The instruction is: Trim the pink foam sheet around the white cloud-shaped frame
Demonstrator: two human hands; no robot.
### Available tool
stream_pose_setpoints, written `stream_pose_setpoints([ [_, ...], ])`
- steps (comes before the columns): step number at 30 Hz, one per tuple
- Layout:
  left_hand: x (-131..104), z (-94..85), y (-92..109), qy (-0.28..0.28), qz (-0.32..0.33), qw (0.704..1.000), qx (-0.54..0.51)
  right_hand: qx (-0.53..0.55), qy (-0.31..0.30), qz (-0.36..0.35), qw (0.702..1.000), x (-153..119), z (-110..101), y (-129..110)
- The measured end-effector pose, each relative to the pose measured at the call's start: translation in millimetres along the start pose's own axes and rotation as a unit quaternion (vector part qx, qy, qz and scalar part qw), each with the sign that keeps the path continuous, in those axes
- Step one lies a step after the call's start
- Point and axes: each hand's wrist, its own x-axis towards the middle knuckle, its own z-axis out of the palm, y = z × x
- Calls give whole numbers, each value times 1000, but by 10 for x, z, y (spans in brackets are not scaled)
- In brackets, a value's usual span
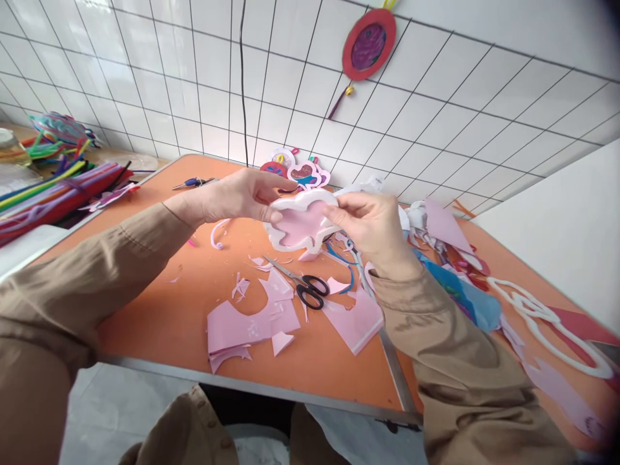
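Between my two hands, above the orange table, is a flower-shaped foam frame (317, 199) with a white wavy rim and pink paper showing inside it. My left hand (237, 197) pinches its left side, thumb on the front face. On the right edge, my right hand (371, 223) grips with thumb and fingers. Below the frame lie scissors (310, 290) with black handles, their blades pointing up and left. Cut pink paper scraps (247, 325) surround them. Another pink piece (356, 323) rests under my right forearm.
Finished heart-shaped ornaments (305, 173) lean at the wall. Bundled coloured pipe cleaners (62, 187) lie at far left. Small dark-handled scissors (194, 183) lie at the back left. Blue paper (460, 290) and white foam strips (547, 323) clutter the right. A red round ornament (369, 45) hangs above.
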Motion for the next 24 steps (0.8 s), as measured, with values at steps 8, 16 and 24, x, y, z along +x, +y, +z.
stream_pose_setpoints([
  [8,-138,-20,-517,-95,47,994,20,136,63,1,989,1,293,258],
  [16,-368,31,-698,18,36,994,100,225,29,38,973,-118,515,272],
  [24,-483,-41,-668,-17,11,994,103,167,-42,-38,984,-226,460,120],
])
